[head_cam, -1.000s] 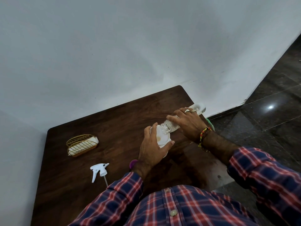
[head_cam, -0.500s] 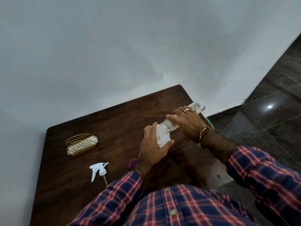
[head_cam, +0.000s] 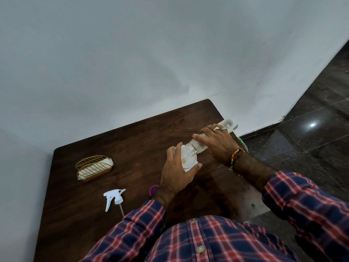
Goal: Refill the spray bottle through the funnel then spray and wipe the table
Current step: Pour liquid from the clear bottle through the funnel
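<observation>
From my remote view the spray bottle is almost wholly hidden under my left hand (head_cam: pixel 174 176), whose grip is curled round the white funnel (head_cam: pixel 188 159) seated on it, and a purple object (head_cam: pixel 153 189) peeks out by that wrist, too covered to identify. My right hand (head_cam: pixel 217 142) grips a clear refill bottle (head_cam: pixel 194 147) lying nearly flat, long axis running from the table's (head_cam: pixel 132 144) far right corner toward its middle, mouth over the funnel bowl. The white trigger sprayer head (head_cam: pixel 113 198) lies loose near left, a gold wire holder (head_cam: pixel 93 167) with something white beyond it.
</observation>
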Tool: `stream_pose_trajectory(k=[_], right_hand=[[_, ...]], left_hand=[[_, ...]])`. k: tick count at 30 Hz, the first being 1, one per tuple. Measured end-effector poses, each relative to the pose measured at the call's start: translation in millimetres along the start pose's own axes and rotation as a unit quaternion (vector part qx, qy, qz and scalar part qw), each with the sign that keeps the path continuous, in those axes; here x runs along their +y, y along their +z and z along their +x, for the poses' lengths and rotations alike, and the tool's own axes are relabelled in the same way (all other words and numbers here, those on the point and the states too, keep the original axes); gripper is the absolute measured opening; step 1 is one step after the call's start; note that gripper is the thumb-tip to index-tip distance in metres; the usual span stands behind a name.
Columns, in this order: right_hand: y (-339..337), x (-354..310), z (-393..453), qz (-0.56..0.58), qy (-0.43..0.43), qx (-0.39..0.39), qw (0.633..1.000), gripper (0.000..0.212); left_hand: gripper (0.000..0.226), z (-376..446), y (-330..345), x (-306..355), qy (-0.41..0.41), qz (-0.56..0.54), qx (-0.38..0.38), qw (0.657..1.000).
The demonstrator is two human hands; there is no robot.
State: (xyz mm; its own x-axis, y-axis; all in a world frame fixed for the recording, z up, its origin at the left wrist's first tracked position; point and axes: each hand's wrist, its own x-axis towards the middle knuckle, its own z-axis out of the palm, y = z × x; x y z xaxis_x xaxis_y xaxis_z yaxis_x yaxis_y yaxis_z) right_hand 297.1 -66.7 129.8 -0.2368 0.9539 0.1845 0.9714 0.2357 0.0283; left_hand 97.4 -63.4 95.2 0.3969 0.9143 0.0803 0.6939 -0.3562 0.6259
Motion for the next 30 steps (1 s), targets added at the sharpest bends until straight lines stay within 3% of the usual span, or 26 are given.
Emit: stream_pose_trajectory(k=[30], right_hand=[[0.5, -1.3, 0.0, -0.003, -0.005, 0.013, 1.000, 0.055]], left_hand=[[0.096, 0.7, 3.2, -4.2, 0.004, 0.001, 0.002, 1.000]])
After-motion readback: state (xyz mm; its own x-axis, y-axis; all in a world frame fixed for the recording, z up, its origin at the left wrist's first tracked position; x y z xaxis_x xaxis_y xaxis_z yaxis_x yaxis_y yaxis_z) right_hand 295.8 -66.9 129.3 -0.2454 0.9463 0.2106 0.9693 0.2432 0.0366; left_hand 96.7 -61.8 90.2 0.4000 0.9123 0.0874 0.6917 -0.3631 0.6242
